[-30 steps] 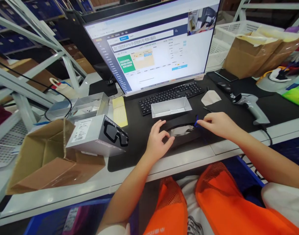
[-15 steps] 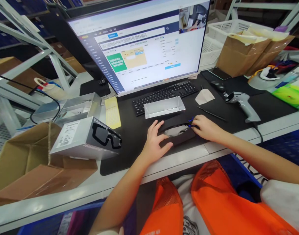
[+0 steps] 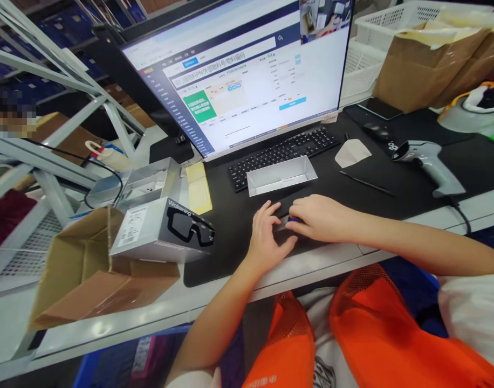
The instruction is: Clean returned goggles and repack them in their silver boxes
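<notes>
The right hand (image 3: 320,218) has slid leftward across the desk since a moment ago and now meets the left hand (image 3: 267,234), so the pair cover nearly all of what lies beneath them. Nearest to me, an orange mesh vest (image 3: 376,334) hangs at the person's lap below the desk edge. Just past that edge, on the black desk mat (image 3: 231,237), lies the soft black fabric pouch (image 3: 285,205), near the mat's front border. The left hand lies flat and loosely spread on its left end, gripping nothing. The right hand's fingers are curled over its middle, beside a small blue tab (image 3: 293,219); I cannot tell whether they pinch it. The pouch looks light and limp, likely to sag and slip on the smooth mat, so I would take it at both ends or along its seam. To the left a silver-grey carton printed with black goggles (image 3: 162,231) leans on an open brown cardboard box (image 3: 89,275). Beyond the hands sits a shallow silver tray (image 3: 281,175), then a black keyboard (image 3: 283,151), with a grey handheld barcode scanner (image 3: 429,159) off to the right. Farthest back stands a wide lit monitor (image 3: 247,75).
</notes>
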The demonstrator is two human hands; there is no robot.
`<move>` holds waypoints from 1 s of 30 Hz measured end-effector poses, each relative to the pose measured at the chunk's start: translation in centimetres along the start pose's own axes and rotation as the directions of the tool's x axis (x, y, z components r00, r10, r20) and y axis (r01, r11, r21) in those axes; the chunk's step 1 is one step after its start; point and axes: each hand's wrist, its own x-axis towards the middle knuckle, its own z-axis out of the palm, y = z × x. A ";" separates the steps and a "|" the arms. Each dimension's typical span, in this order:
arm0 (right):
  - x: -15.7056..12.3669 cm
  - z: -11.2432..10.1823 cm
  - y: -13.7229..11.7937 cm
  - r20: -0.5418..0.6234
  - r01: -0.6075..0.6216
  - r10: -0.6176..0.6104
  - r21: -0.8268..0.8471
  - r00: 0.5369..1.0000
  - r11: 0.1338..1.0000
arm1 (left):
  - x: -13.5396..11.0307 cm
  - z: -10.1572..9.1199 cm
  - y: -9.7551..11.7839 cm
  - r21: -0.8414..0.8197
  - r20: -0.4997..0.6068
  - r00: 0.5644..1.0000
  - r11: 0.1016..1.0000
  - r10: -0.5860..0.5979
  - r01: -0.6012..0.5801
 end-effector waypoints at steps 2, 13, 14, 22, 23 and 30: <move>0.0 0.6 -0.3 0.040 0.093 -0.095 0.034 0.995 0.995 | 0.1 -0.2 -0.1 0.008 0.009 0.999 0.999 0.034 -0.034; -7.9 2.0 6.4 -0.209 -0.075 0.127 0.242 0.970 0.967 | 0.3 -0.6 -0.7 0.027 0.087 0.996 0.999 -0.020 0.017; -8.1 2.4 6.6 -0.200 -0.076 0.128 0.251 0.971 0.965 | 0.3 -0.4 -0.8 0.012 0.062 0.997 0.999 -0.042 0.041; -5.6 1.2 6.6 -0.104 0.022 -0.005 0.155 0.995 0.988 | 0.5 -0.4 -0.5 -0.020 0.053 0.998 1.000 0.018 -0.017; -5.0 0.8 6.6 -0.084 0.035 -0.026 0.115 0.996 0.993 | 0.5 -0.6 -0.4 -0.002 0.082 0.996 0.999 0.038 -0.038; -1.7 3.0 4.8 -0.200 0.167 -0.192 -0.135 0.961 0.977 | 0.4 -1.3 0.2 0.108 0.170 0.984 0.992 0.052 -0.071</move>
